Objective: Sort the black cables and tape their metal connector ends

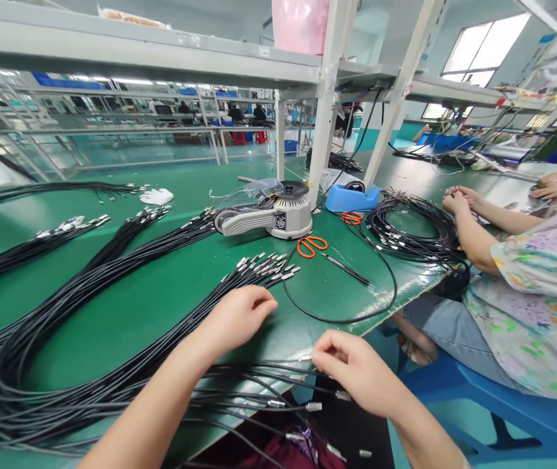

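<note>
My left hand [243, 316] hovers over the bench by the ends of a bundle of black cables [195, 306], its thumb and fingers closed together. Whatever may be between those fingertips is hidden. Near the bench's front edge, my right hand [351, 368] is closed, fingertips at the silvery connector [303, 357] of one black cable. Below both hands, several more cables stretch to the right past the edge, and their metal connectors [313, 407] hang over my lap. The bundle loops round at the left.
A grey tape dispenser [290, 218], orange-handled scissors [312, 246], a black pen [346, 269] and a blue tape holder [351, 198] lie ahead. More cable bundles [28, 251] are at left. A co-worker [537, 293] sits right, hands by a cable coil [410, 225]. Shelf posts [327, 104] rise behind.
</note>
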The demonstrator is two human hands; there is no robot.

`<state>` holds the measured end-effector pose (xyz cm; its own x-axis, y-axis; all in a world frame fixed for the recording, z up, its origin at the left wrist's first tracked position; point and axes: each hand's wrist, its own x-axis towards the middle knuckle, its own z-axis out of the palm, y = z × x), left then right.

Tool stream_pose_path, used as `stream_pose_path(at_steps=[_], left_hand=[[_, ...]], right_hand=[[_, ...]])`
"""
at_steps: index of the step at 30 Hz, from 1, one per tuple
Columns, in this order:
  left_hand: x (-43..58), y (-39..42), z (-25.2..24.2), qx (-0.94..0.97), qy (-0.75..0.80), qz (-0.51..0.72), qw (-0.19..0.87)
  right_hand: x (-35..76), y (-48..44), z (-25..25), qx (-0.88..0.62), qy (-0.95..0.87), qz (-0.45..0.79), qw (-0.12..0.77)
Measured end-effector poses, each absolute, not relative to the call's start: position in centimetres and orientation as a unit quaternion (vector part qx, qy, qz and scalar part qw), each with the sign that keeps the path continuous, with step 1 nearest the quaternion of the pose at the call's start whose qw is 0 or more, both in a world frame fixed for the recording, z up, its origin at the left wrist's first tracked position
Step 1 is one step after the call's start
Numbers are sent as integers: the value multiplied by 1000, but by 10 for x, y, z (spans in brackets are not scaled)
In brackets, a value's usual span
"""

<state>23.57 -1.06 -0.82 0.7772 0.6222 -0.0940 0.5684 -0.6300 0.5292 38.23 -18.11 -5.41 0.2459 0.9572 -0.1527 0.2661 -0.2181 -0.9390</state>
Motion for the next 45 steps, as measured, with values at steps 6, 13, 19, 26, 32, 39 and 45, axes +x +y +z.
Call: stream_pose_path(at_steps=[6,13,19,26,32,39,45], left_hand=[[252,16,-26,892,419,63,157],[257,18,-27,849,444,65,278],[280,14,-10,794,380,92,465],[286,-13,-9,790,346,213,460],[281,-30,-21,811,303,298,401],[288,-15,-17,728,335,229,553],[274,-22,-28,775,358,293,431]], right_hand=[[406,-218,-57,-714,-475,388,337],[436,-238,-80,-716,-389,421,398],[438,-221,-72,-686,-387,428,442],[445,-142,-40,-628,-339,369,595],[438,-84,-29,-586,-356,411,600],[430,-73,-26,-542,-399,426,605],[464,-23,-9,-565,-370,398,621]])
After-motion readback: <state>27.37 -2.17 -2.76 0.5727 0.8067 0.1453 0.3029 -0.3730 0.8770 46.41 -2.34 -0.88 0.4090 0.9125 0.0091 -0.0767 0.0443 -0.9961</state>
